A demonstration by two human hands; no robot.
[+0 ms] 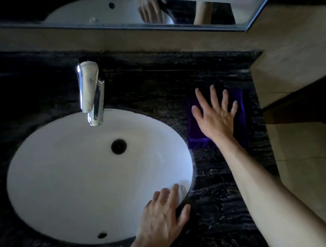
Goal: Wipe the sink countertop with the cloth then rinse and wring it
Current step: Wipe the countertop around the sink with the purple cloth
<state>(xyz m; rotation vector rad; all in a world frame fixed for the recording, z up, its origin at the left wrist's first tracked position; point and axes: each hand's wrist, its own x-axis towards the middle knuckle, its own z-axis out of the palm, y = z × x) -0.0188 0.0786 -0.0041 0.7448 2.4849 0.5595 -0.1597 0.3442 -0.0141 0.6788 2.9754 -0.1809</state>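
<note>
A dark purple cloth [197, 139] lies flat on the black marble countertop [221, 184], right of the white oval sink [69, 175]. My right hand [215, 117] presses flat on the cloth with fingers spread, covering most of it. My left hand [162, 217] rests on the sink's front right rim, fingers over the basin edge and thumb on the stone, holding nothing. A chrome faucet [91, 92] stands behind the basin with its spout over it; no water runs.
A beige tiled wall [296, 45] bounds the counter at the back and right. A mirror [108, 5] hangs above the backsplash. The drain [118, 146] is open in the basin. The floor [309, 151] shows at right.
</note>
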